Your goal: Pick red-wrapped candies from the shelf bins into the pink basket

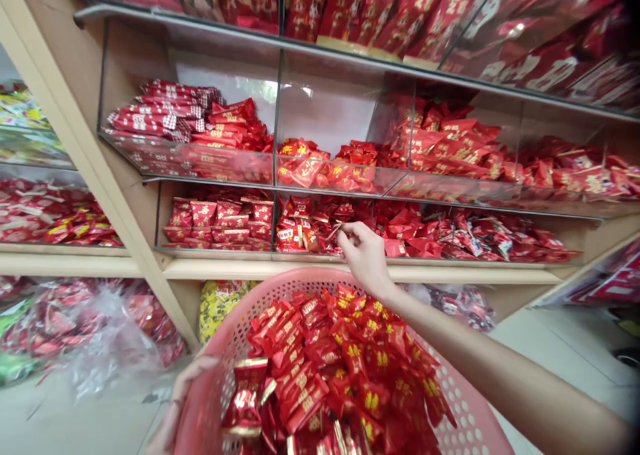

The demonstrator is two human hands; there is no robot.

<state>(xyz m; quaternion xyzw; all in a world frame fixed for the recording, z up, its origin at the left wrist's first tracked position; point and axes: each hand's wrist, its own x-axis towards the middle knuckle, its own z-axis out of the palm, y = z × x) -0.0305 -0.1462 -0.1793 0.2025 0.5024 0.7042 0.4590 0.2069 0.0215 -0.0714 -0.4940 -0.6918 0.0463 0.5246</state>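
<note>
A pink perforated plastic basket [295,275], heaped with red-wrapped candies [320,361], fills the lower middle of the head view. My left hand [183,401] grips the basket's left side, its fingers curled over the outer wall and partly cut off by the frame edge. My right hand [364,251] reaches across the far rim to the lowest shelf bin. Its thumb and fingers pinch a small red candy packet [333,236] at the front of that bin, beside other red and gold packets [295,231]. Lettering on the pinched packet is too small to read.
Wooden shelves with clear dividers [275,121] hold more red packets above and to both sides. A wooden ledge [260,268] runs just behind the basket. Below stand a yellow bag [225,301] and clear plastic bags of candy [110,348] on the tiled floor.
</note>
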